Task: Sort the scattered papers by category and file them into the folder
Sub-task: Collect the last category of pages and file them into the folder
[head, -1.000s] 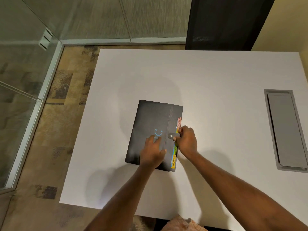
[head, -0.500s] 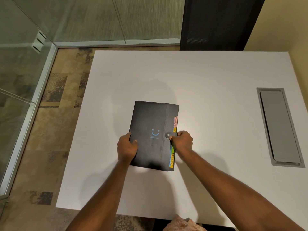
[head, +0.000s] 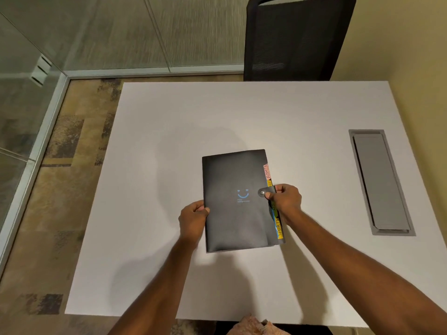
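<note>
My black folder [head: 234,201] lies flat and closed near the middle of the white counter [head: 169,141]. Its long side runs away from me, and coloured index tabs [head: 279,229] poke out along its right edge, one marked ADMIN and one SPORTS. My left hand [head: 193,220] grips the folder's left edge, the spine side, with the fingers curled at the cover. My right hand [head: 286,201] pinches the snap strap [head: 266,191] that wraps over from the right edge, thumb just beside the metal stud. I judge the folder light, with a thin plastic cover that looks smooth and bendy rather than stiff. It would probably skate on this slick counter if I tugged the strap alone, so the left hand's hold on the spine matters. The strap is the small, weak part, so I would pull it close to the stud, not at its root. To lift the folder I would take it by the spine or by both long edges, never by the paper tabs, which would crease or tear.
</note>
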{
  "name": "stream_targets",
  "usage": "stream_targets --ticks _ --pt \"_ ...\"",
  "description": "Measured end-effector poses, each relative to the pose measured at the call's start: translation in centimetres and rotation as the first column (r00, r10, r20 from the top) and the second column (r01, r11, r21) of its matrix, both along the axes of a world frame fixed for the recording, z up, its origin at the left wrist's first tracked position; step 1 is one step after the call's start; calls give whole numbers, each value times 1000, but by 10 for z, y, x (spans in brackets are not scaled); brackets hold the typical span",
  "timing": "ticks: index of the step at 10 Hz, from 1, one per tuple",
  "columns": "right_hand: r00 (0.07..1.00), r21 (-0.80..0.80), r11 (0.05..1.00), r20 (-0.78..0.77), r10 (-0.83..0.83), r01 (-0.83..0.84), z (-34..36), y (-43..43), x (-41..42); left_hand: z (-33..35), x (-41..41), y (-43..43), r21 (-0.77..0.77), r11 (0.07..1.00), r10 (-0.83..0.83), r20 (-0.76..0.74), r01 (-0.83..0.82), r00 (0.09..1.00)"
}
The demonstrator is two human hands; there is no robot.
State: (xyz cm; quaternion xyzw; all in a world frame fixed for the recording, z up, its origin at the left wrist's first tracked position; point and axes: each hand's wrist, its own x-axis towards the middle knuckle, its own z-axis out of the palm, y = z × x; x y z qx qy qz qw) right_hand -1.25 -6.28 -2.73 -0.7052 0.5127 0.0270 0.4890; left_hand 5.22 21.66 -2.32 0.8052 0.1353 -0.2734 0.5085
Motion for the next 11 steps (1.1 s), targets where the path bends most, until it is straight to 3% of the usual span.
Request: stream_targets --ticks 4,7,9,11 --pt "997 -67 997 -58 -44 40 -7 -114 -58 -4 -38 -125 -6 996 -91 -17 91 996" --pt "998 -144 989 -60 35 -44 -19 -135 -74 -10 -56 -146 76 996 -43 13 42 999" --pt "990 -146 979 -34 138 -141 -18 -144 -85 -6 -59 -147 151 986 -78 82 65 994" --pt "932 -194 915 7 362 -354 27 -149 -84 36 -60 -156 184 971 -189 194 154 963"
